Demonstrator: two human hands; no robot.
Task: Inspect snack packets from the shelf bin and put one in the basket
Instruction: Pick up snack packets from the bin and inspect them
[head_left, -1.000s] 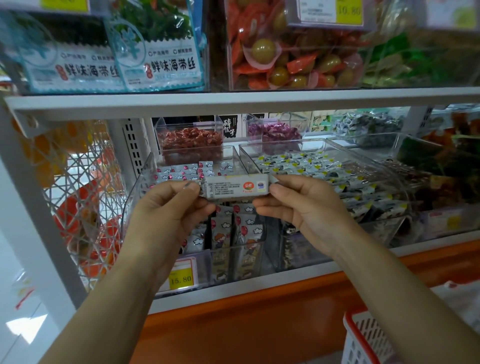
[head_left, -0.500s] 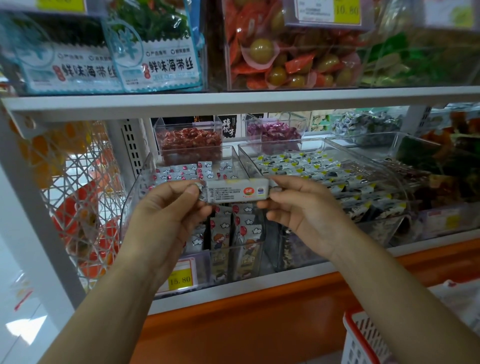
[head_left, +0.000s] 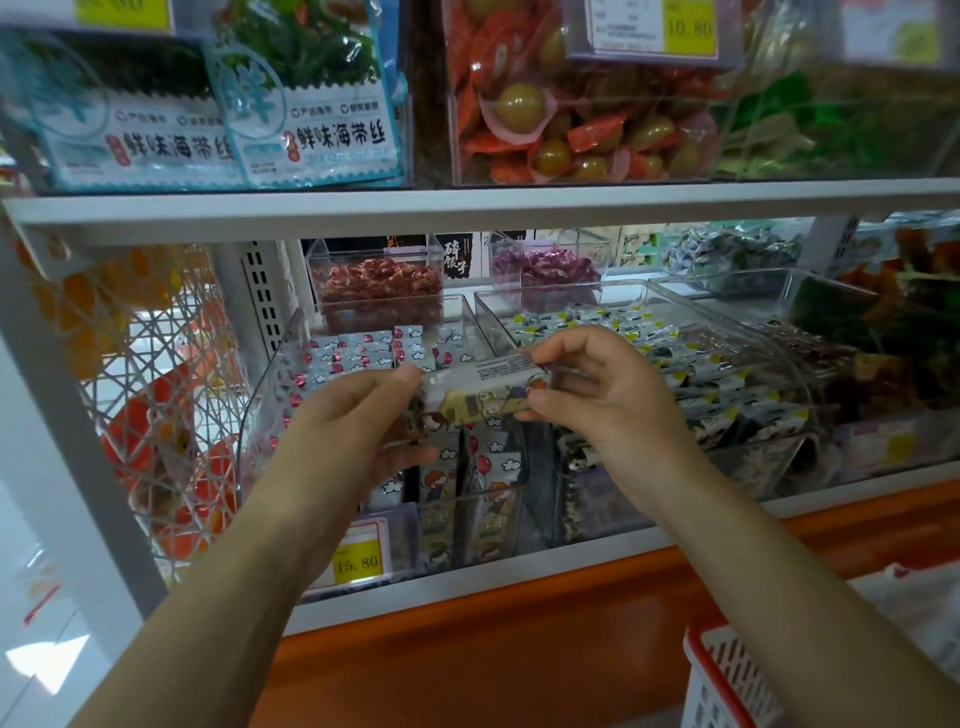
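Since a second ago the snack packet (head_left: 485, 387) has been rolled over between the hands: the white printed back has tipped up and away, and a yellow illustrated face now shows along its lower edge.

From the head camera, the packet lies crosswise just in front of the shelf bin (head_left: 270, 395), above the bin's front wall. The left hand (head_left: 358, 415) pinches its left end and the right hand (head_left: 597, 400) pinches its right end, thumb against fingertips on each.

It looks light, a thin glossy film that is likely slick and crinkly. The sealed ends seem the safest hold, sparing the middle.

The basket (head_left: 722, 670) sits below the bin and well to its right.
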